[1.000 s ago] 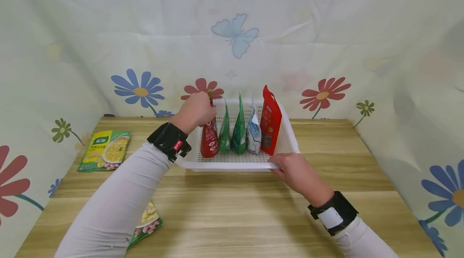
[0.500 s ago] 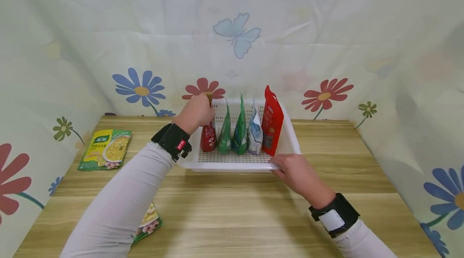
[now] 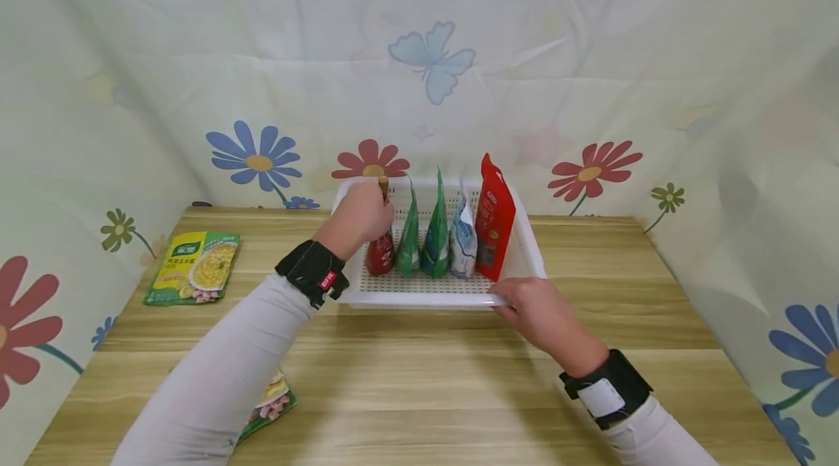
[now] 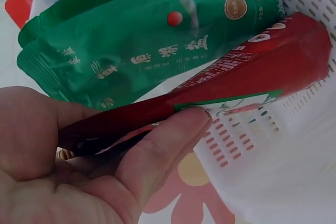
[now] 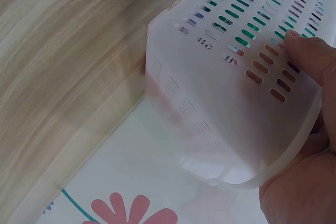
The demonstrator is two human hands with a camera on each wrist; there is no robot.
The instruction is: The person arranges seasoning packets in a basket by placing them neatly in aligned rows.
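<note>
In the head view, my left hand holds a red pouch with a brown cap, upright at the left end of a white perforated basket. The left wrist view shows the thumb and fingers on either side of the red pouch, near its capped end. Right beside it stands a green pouch. My right hand grips the basket's near right corner; in the right wrist view its thumb lies on the perforated wall of the basket.
Inside the basket stand another green pouch, a white and blue pouch and a tall red packet. A yellow and green packet lies at the table's left. Under my left forearm a similar packet is partly hidden.
The red pouch has moved slightly away from the basket's near rim. My left hand has shifted a little lower and to the right with it. My right hand keeps its grip.
</note>
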